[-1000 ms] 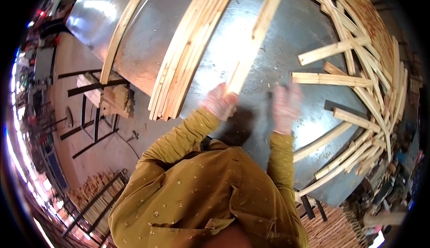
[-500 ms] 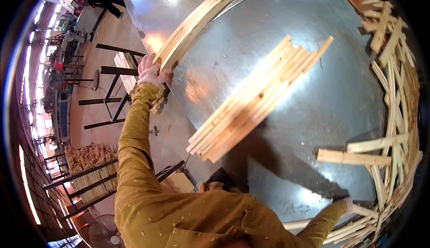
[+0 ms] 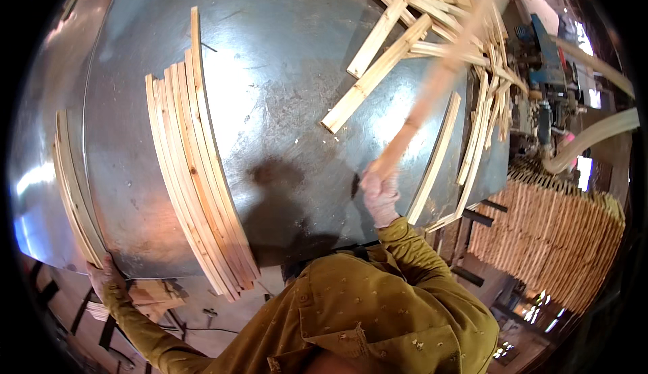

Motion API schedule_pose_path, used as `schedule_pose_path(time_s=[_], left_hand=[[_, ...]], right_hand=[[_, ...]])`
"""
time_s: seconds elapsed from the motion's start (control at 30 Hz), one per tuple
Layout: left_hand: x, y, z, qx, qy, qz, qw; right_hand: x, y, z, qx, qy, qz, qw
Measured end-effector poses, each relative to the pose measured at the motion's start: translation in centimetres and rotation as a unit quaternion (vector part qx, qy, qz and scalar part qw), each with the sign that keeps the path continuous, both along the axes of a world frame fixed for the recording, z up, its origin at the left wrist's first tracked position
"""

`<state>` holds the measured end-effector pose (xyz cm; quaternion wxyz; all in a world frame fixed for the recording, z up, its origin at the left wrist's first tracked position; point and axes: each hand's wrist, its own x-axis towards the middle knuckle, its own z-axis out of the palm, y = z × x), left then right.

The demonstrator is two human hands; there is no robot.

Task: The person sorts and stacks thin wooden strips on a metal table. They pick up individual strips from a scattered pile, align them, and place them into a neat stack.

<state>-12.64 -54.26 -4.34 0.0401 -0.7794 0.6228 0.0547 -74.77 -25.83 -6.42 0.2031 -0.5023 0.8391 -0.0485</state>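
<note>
The right hand (image 3: 382, 195) clamps a blurred wooden slat (image 3: 432, 89), right of centre; the left hand (image 3: 105, 277) touches slim slats (image 3: 74, 198), lower left, finger grip unclear. The scuffed metal tabletop (image 3: 283, 104) gleams; stacked timber (image 3: 550, 232), lower right.

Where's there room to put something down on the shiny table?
On the metal table, the biggest bare patch lies between the row of boards and the jumbled pile. A narrower one separates that row from the far-left boards. Upper right is crowded.

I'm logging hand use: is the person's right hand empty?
No, the right hand is closed around the near end of a motion-blurred wooden strip.
</note>
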Motion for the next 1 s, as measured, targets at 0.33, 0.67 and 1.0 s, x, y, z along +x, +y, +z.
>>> schedule_pose_path(time_s=[0.33, 0.67, 1.0], left_hand=[[3.3, -2.0, -2.8, -0.023, 0.465, 0.171, 0.868], [-18.0, 8.1, -6.7, 0.026, 0.418, 0.023, 0.908], [-26.1, 8.9, -6.5, 0.064, 0.366, -0.042, 0.927]], right_hand=[[18.0, 0.3, -4.3, -0.090, -0.393, 0.151, 0.903], [-8.9, 10.4, 0.8, -0.172, 0.192, -0.311, 0.915], [-14.9, 15.6, 2.7, 0.122, 0.049, -0.501, 0.855]])
